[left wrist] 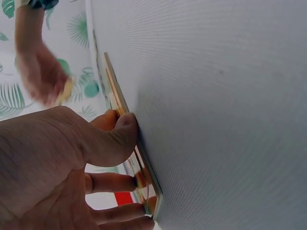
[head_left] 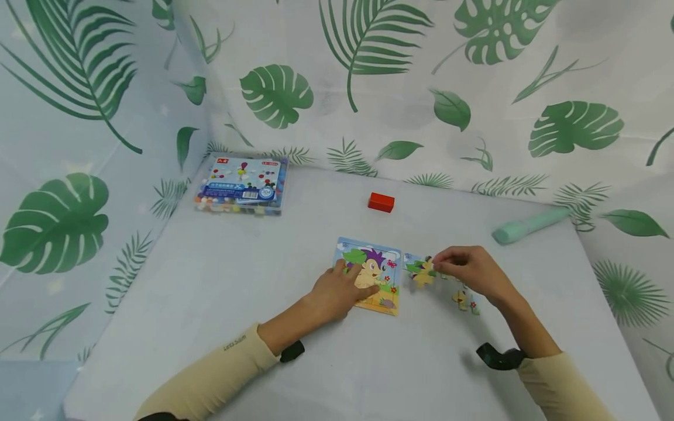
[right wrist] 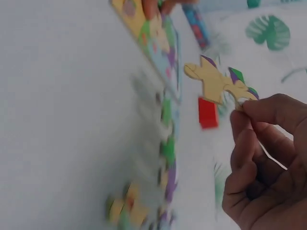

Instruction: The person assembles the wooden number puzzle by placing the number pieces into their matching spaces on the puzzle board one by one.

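A picture board showing a purple-haired hedgehog lies flat. My left hand rests spread on its left part; in the left wrist view, the thumb of this hand touches the board's edge. Just right of the board, my right hand pinches a yellow, purple and green puzzle piece. The right wrist view shows that piece raised between thumb and index finger of the hand. Loose pieces lie below and beside the right hand, which partly hides them.
A clear box of colored beads stands at the back left. Behind the board sits a red block. A pale green cylindrical object lies at the back right, near the leaf-patterned cloth.
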`<state>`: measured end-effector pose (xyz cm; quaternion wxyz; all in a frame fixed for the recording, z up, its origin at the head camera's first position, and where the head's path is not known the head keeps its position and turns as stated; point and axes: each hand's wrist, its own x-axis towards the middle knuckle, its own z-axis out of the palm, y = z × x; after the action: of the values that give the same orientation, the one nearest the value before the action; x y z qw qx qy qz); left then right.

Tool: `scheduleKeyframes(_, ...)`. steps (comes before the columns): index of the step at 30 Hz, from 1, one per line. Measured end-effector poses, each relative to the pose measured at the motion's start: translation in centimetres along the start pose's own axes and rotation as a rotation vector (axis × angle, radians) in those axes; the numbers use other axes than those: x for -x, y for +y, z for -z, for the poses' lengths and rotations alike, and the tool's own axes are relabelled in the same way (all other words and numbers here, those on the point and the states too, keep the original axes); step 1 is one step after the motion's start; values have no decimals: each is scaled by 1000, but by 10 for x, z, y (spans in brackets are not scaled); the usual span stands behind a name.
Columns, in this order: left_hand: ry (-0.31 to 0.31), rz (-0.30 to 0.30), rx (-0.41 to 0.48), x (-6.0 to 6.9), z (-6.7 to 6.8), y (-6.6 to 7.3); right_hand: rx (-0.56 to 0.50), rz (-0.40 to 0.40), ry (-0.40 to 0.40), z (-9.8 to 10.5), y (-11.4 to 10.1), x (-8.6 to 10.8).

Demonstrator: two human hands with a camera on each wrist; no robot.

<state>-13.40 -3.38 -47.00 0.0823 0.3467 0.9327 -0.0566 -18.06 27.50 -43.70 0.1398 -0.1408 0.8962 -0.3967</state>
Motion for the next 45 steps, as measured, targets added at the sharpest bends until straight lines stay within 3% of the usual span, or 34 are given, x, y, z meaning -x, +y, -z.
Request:
scheduleKeyframes(6,0,8,-9,4,-1,-3,-77,-106,-60,10,37,29)
scheduleKeyframes(9,-4,10,-9,4,-1,-3,-81,-117,-41,6,46,30)
scheduleKeyframes(12,-1,4,-9,4,-3,-2,-12,-118,0,1,50,29)
scheduleKeyframes(20,5,-1,9,3,-3,1,147,-121,22,-7,48,27)
scheduleKeyframes(27,13,-1,11,4,-1,0,243,-36,-33,-5,47,20)
scheduleKeyframes(33,25,-5,15,5,-2,0,262,-19,-84,-4,45,15)
scheduleKeyframes(40,30,-6,10,4,-2,0,334,-54,-16,-10,36,16)
scheduleKeyframes(45,26,-5,3,3,-1,0,363,-35,0,-12,33,21)
